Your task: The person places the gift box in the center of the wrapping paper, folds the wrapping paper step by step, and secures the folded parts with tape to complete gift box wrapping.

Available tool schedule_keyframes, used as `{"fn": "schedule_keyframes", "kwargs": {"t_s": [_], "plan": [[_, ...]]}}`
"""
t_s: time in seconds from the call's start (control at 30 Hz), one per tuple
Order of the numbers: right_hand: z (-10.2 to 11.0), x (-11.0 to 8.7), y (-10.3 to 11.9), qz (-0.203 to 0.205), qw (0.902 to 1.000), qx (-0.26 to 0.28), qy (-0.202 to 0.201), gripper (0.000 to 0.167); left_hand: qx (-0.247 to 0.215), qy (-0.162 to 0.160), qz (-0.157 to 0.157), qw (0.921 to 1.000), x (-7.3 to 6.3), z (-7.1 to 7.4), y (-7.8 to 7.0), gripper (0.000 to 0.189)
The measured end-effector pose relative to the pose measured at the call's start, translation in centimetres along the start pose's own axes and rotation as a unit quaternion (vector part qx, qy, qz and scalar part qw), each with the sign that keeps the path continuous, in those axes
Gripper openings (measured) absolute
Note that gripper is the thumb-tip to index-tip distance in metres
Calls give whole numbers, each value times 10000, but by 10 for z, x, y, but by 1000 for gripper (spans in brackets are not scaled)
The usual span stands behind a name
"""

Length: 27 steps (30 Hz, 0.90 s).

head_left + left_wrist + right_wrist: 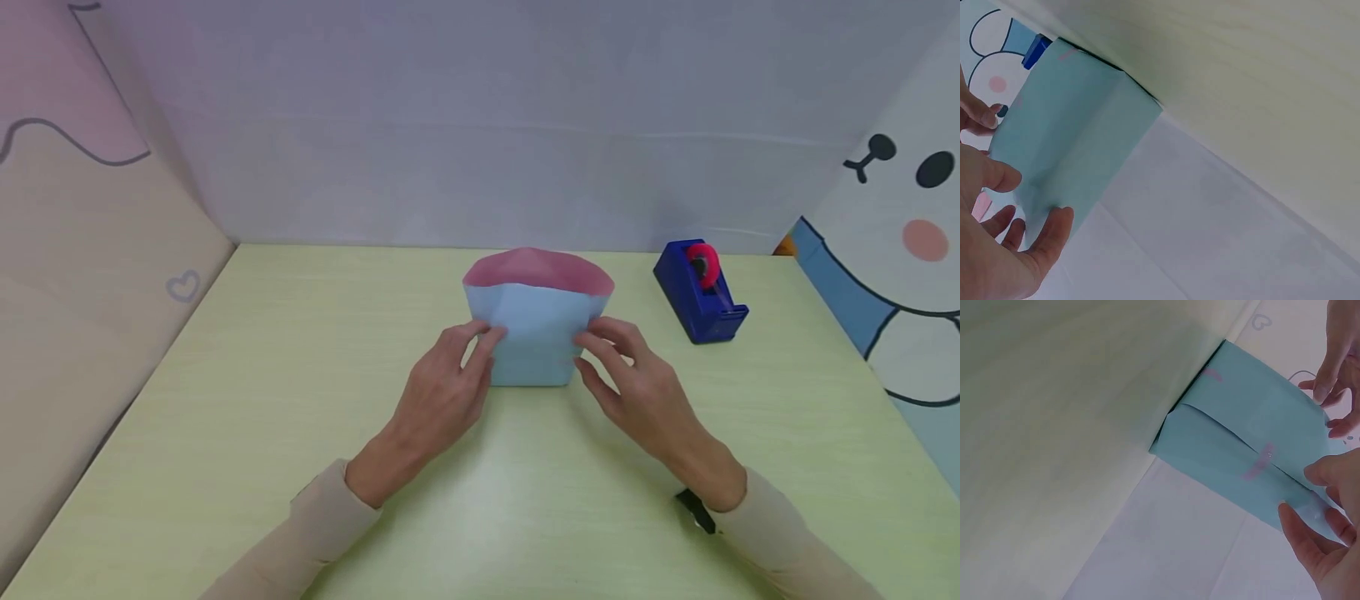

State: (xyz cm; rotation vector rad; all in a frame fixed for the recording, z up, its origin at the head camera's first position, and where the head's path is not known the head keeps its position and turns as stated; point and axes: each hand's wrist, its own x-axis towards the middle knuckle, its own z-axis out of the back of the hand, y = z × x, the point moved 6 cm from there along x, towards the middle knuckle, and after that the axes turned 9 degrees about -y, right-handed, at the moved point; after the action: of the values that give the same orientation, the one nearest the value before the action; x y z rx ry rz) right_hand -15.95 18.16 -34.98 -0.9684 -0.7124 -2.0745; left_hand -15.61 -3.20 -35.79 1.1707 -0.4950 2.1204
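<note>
A paper bag [532, 333], light blue outside and pink inside, stands upright on the table with its wide mouth spread open at the top. My left hand [446, 383] holds its left side, fingertips at the edge and front. On the opposite side, my right hand [637, 392] grips the bag with curved fingers and thumb. In the right wrist view, the bag's side [1235, 437] shows an overlapping seam with pinkish tape strips [1259, 461]. The left wrist view shows a creased side panel [1079, 119] beside the fingers.
A blue tape dispenser [697, 292] with a red roll stands right of the bag near the back. The pale table [337, 317] meets a light fabric backdrop [480, 183], with printed side panels left and right. A small black object [695, 511] sits at the right cuff.
</note>
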Motion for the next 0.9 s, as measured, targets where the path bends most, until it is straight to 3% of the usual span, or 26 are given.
{"fn": "schedule_keyframes", "kwargs": {"t_s": [0.13,0.23,0.57,0.9], "plan": [[0,0,1,126,9999,-72,-14,35,105,137,-127,9998,0,-2,-1,44],[0,1,2,204,9996,-199,-15,43,125,141,-170,9997,0,-3,-1,45],[-4,1,3,656,9971,-347,180,41,399,454,-412,9973,0,-5,-4,55],[-7,1,2,636,9971,-272,302,46,562,617,-480,9954,-3,-7,-5,57]]}}
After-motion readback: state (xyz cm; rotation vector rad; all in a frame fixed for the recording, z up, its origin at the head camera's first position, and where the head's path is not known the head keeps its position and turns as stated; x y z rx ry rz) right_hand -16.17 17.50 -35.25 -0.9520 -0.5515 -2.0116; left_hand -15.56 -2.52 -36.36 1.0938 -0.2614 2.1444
